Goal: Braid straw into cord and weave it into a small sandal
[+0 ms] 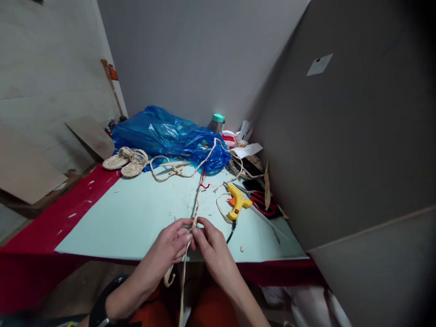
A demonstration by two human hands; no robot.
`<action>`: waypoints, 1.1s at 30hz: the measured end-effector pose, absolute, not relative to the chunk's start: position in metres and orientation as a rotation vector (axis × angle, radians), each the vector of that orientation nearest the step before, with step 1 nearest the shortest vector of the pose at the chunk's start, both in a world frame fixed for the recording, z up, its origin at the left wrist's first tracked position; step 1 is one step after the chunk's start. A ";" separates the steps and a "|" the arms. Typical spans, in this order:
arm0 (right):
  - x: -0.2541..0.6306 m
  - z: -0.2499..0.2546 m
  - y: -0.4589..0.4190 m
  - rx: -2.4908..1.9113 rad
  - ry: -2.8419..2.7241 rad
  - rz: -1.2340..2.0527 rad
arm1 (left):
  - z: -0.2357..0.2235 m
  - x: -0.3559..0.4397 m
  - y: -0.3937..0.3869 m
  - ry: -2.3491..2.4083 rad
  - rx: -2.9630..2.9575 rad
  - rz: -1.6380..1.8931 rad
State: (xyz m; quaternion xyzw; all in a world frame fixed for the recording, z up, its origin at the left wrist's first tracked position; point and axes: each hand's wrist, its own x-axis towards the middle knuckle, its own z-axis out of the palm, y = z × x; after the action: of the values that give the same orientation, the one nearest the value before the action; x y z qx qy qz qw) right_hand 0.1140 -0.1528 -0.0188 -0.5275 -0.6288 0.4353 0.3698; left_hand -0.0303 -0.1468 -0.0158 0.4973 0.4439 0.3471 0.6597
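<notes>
My left hand (172, 245) and my right hand (211, 243) meet at the near edge of the pale green board (136, 218). Both pinch a braided straw cord (197, 200) between fingers and thumbs. The cord runs away from my hands across the board toward the blue plastic bag (166, 134). Loose strands hang down from my hands over my lap. Two small woven straw soles (124, 164) lie at the far left of the board, joined to more braided cord.
A yellow glue gun (237, 202) lies right of the cord, its black cable trailing toward my right hand. Red-handled scissors (264, 202) lie beside it. A teal-lidded jar (217, 123) and papers stand at the back. A grey panel (340, 136) walls the right side. A red cloth (68, 218) lies under the board.
</notes>
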 end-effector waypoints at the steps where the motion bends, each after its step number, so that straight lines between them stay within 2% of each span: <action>1: 0.115 -0.019 -0.153 -1.345 -1.613 1.125 | -0.016 -0.030 -0.148 1.040 1.170 0.787; 11: 0.111 -0.020 -0.156 -1.373 -1.559 1.034 | 0.006 -0.038 -0.148 1.443 1.785 0.689; 18: 0.111 -0.019 -0.157 -1.296 -1.481 1.072 | -0.011 -0.028 -0.162 1.555 2.083 0.709; 24: 0.115 -0.022 -0.155 -1.277 -1.476 1.091 | -0.020 -0.023 -0.173 1.568 2.696 0.917; 33: 0.122 -0.024 -0.150 -1.215 -1.493 1.211 | -0.025 -0.018 -0.180 1.262 2.851 1.106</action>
State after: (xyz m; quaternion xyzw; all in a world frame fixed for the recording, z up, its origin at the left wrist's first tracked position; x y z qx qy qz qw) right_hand 0.1225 -0.1504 -0.0242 -0.4848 -0.5956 0.4833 0.4203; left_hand -0.0180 -0.1802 -0.0246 0.8587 0.3802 0.3333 -0.0833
